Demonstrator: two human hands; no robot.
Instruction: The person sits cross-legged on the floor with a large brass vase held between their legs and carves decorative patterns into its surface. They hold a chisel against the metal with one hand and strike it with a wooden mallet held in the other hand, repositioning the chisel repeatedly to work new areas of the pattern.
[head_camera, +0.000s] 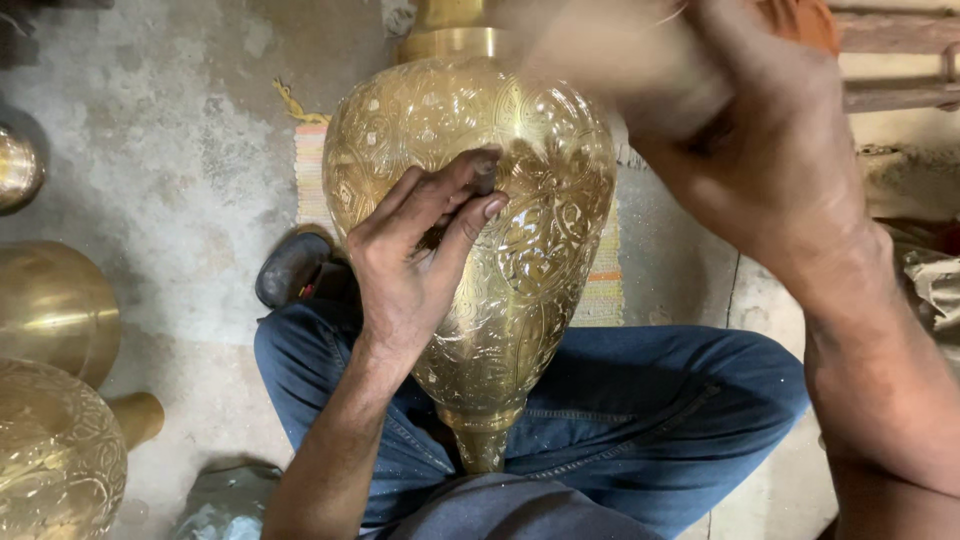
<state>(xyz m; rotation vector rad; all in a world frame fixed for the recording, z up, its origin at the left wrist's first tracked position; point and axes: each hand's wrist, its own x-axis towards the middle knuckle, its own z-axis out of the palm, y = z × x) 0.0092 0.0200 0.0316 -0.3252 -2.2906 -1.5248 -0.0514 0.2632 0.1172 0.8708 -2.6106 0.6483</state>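
Under the left hand (415, 265), whose grip pinches a chisel (484, 172), lies the brass vase (520, 250)

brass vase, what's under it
Under the brass vase are the person's blue-jeaned legs and, further up, a striped mat on the concrete floor. Most of the mat is covered by the vase.

light: soft, even | glare: brass vase (470, 200) | blur: raised right hand (740, 130)
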